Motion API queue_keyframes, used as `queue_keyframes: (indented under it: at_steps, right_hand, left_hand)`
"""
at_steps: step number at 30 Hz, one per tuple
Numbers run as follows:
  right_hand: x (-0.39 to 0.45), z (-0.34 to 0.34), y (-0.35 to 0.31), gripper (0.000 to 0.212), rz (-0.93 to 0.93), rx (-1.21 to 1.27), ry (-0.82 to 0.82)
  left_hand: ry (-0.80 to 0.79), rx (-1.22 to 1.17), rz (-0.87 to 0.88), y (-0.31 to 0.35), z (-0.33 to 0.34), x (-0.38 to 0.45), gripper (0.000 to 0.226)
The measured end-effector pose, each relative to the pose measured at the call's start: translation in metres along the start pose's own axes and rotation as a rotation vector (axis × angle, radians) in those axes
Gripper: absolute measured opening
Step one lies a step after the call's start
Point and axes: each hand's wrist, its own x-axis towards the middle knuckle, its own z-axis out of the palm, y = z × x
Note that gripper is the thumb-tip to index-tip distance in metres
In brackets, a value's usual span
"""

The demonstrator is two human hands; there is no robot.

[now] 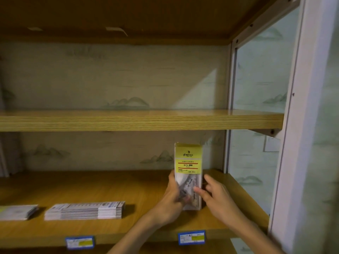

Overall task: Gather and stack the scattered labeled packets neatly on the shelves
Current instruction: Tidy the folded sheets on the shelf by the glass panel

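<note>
Nearest the camera, two blue-framed tags with yellow patches sit on the front edge of the lower shelf (110, 184): a left tag (80, 242) and a right tag (191, 237). Just above them two bare forearms reach in from the bottom. The left hand (173, 194) curls its fingers round the left edge and lower front of a packet (189, 176), its thumb side against the clear plastic. The right hand (213, 194) comes in from the right with its fingers bent, the thumb tip on the packet's lower front and the other fingers at or behind its right edge; whether they truly clamp it or only steady it I cannot tell. The packet stands upright on the right part of the lower shelf, its bottom end at or just on the board, with a yellow and white label at the top and dark contents showing through the clear lower half. To the left on the same shelf lies a flat stack (85, 210) of similar packets, and further left a second stack (17, 211), cut off by the frame edge. Above is the middle shelf (139, 120), and higher still the underside of the top board (113, 17). Behind all runs pale wallpaper (113, 77) printed with faint hills, and a white metal upright (228, 107) stands at the right.
</note>
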Motion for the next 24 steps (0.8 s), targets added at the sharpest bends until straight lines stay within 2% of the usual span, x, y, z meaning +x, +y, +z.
queue_keyframes:
  at_steps: [2,6,8,10,12,14,17,19,22,24]
  right_hand:
    - [0.004,-0.005,0.0,0.036,0.046,-0.032,-0.031]
    - [0.016,-0.024,0.002,0.105,0.195,0.031,-0.109]
    - [0.021,-0.03,0.007,0.119,0.207,0.016,-0.114]
    - [0.022,-0.028,0.005,0.101,0.179,-0.014,-0.12]
    - [0.018,-0.025,-0.008,0.064,0.166,0.015,-0.119]
    - [0.016,-0.021,-0.013,0.04,0.167,0.091,-0.087]
    - [0.012,-0.017,-0.015,0.034,0.186,0.236,0.018]
    - [0.008,-0.012,-0.015,0.032,0.204,0.342,0.075]
    - [0.003,-0.004,-0.013,0.034,0.24,0.508,0.16]
    - [-0.001,0.003,-0.012,0.033,0.257,0.584,0.195]
  left_hand:
    - [-0.015,0.001,-0.011,0.0,-0.003,-0.001,0.087]
    - [-0.023,0.005,-0.031,0.001,-0.005,-0.003,0.087]
    - [-0.024,0.009,-0.037,0.003,-0.005,-0.005,0.089]
    - [-0.035,0.0,-0.053,0.006,-0.005,-0.006,0.09]
    - [-0.052,-0.002,-0.065,0.011,-0.008,-0.007,0.085]
    - [-0.079,0.012,-0.076,0.018,-0.011,-0.006,0.08]
    - [-0.064,0.066,-0.101,0.025,-0.017,0.0,0.088]
    - [0.016,0.112,-0.128,0.027,-0.018,0.003,0.095]
    - [0.096,0.309,-0.123,0.029,-0.015,0.007,0.072]
    - [0.091,0.497,-0.12,0.033,-0.01,0.007,0.072]
